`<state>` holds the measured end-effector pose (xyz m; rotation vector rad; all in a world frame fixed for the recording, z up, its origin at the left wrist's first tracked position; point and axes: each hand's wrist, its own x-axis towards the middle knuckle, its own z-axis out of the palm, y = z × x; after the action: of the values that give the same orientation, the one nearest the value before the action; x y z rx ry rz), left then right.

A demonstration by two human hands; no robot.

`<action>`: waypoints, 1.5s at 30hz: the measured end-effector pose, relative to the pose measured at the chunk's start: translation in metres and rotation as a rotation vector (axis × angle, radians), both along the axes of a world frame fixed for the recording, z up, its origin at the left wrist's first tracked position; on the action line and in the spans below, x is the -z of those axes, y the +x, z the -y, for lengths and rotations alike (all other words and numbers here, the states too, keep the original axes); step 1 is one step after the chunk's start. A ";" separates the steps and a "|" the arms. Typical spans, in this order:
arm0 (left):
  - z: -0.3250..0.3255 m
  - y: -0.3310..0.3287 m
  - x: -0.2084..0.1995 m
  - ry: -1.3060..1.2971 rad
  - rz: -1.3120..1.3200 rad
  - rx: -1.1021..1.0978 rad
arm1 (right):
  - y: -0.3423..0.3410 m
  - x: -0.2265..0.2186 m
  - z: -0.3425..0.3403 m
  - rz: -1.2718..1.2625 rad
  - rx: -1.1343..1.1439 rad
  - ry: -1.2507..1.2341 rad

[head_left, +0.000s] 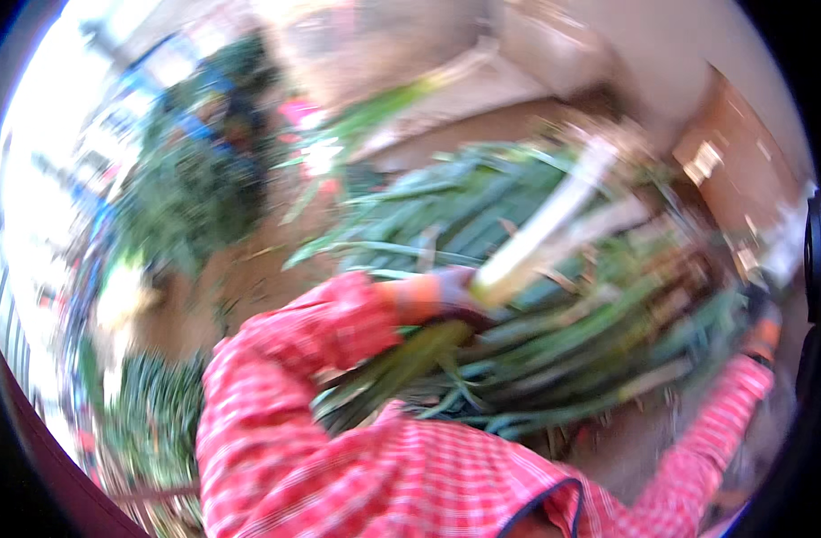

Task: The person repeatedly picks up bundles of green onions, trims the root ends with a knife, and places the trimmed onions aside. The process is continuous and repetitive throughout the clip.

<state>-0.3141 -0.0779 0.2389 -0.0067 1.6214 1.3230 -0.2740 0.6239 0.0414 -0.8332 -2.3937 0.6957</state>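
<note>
White glare pours in well to the left of where the left hand grips, bleaching that side over there, while blur smears the leeks around it and the cardboard box to its right, and edges bow toward a dark, rounded rim.

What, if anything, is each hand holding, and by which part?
The left hand grips a long, white-and-green leek-like stalk where white turns to green. The right hand is too blurred to tell.
</note>
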 end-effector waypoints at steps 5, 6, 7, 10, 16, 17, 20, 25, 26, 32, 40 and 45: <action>0.005 0.010 -0.022 -0.016 -0.100 -0.244 | 0.150 0.095 0.167 0.191 0.435 -0.199; 0.003 0.006 -0.022 0.033 -0.125 -0.223 | 0.171 0.108 0.199 0.259 0.524 -0.288; -0.001 0.006 -0.021 0.064 -0.135 -0.221 | 0.182 0.119 0.229 0.312 0.533 -0.382; -0.027 -0.034 -0.046 -0.001 -0.286 -0.098 | 0.190 0.113 0.257 0.288 0.561 -0.548; -0.087 -0.113 -0.096 -0.050 -0.804 0.128 | 0.180 0.147 0.228 0.174 0.432 -0.679; -0.091 -0.133 -0.101 -0.005 -0.845 0.096 | 0.172 0.165 0.225 0.280 0.418 -0.644; -0.099 -0.145 -0.139 -0.120 -1.151 0.130 | 0.151 0.108 0.252 0.325 0.218 -0.459; -0.144 -0.136 -0.144 -0.051 -1.343 0.290 | 0.175 0.101 0.207 -0.603 0.185 -1.624; -0.133 -0.116 -0.154 -0.109 -1.364 0.281 | 0.155 0.085 0.222 -0.608 0.028 -1.510; -0.143 -0.084 -0.125 -0.017 -1.238 0.394 | 0.123 -0.009 0.179 -0.623 -0.073 -1.409; -0.115 -0.079 -0.038 0.186 -0.968 0.560 | 0.060 -0.053 0.216 -0.745 -0.702 -1.398; -0.137 -0.067 0.023 0.273 -0.230 0.343 | -0.022 -0.104 0.330 -0.678 -0.335 -1.778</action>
<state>-0.3807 0.0596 0.2163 0.5821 1.5309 1.2954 -0.2962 0.2939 0.1456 -0.4847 -0.8062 2.7233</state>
